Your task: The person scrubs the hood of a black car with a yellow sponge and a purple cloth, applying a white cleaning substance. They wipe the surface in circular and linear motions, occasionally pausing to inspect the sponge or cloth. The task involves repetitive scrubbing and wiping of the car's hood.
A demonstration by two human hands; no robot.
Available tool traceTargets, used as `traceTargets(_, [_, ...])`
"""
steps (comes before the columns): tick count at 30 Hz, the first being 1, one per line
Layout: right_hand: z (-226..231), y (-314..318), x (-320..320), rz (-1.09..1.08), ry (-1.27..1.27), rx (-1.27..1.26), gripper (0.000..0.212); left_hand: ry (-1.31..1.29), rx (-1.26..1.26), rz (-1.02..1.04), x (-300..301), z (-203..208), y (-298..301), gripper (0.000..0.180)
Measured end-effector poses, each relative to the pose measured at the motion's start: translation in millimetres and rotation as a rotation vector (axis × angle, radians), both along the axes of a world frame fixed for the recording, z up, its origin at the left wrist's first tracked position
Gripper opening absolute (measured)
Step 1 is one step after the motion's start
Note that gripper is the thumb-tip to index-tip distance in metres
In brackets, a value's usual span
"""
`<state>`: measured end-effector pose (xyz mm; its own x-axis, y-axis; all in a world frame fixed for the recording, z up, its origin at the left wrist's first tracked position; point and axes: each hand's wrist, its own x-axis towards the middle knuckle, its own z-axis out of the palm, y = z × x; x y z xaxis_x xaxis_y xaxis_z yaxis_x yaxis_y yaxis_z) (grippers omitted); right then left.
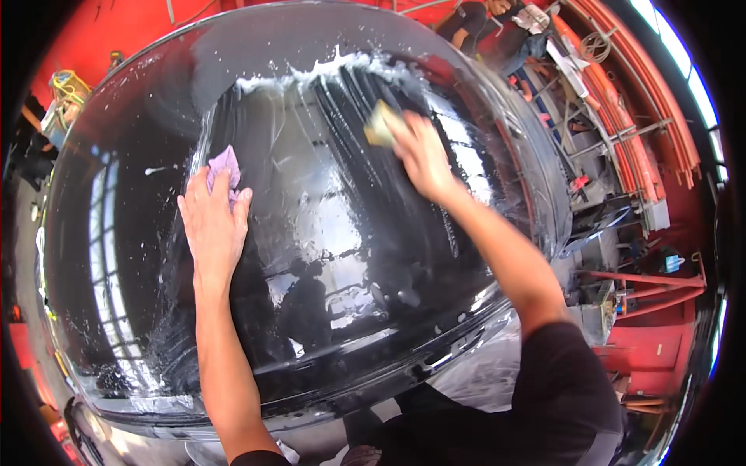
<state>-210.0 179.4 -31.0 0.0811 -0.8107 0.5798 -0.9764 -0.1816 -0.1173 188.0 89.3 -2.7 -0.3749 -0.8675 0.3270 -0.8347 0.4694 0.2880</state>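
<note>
A large curved, glossy black vehicle panel (140, 225) fills the middle, wet and streaked, with light reflections across it. My left hand (211, 229) presses a crumpled purple cloth (224, 167) against its left part, fingers over the cloth. Farther up and to the right, my right hand (423, 159) grips a pale yellow sponge-like block (382, 126), blurred by motion, at the panel's surface. White suds (326, 71) lie in a ragged band along the far part, beyond both hands. Between the hands the surface carries thin watery streaks.
At the far right, a person (486, 27) in dark clothes is partly visible. Metal racks with long orange-red bars (622, 116) and assorted parts line the right side. A red metal frame (660, 291) stands lower right. Yellow cord (70, 85) hangs at the left.
</note>
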Motion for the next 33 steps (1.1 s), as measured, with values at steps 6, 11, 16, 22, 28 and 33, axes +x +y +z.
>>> traceTargets(6, [29.9, 225.5, 13.9, 0.071, -0.077, 0.294, 0.056, -0.012, 0.001, 0.031, -10.8, 9.0, 4.2, 0.049])
traceTargets(11, [3.8, -19.8, -93.8, -0.047, 0.106, 0.009, 0.057, -0.012, -0.047, -0.036, -14.8, 3.0, 1.1, 0.046])
traceTargets(16, [-4.8, -38.0, -48.5, -0.217, 0.000, 0.166, 0.050, 0.049, -0.034, -0.055, -0.4, -2.6, -6.8, 0.043])
traceTargets(22, [25.6, 263.3, 17.7, -0.045, -0.176, 0.380, 0.057, -0.010, -0.036, 0.008, -1.1, 3.1, -3.8, 0.045])
traceTargets(28, [3.3, 9.4, -126.6, -0.206, 0.081, 0.015, 0.056, 0.005, -0.036, -0.061, -19.1, -2.9, -1.7, 0.044])
traceTargets(33, [-17.8, -24.4, -90.0, -0.280, -0.029, 0.001, 0.046, 0.028, -0.105, -0.078, -7.5, -6.5, -4.9, 0.040])
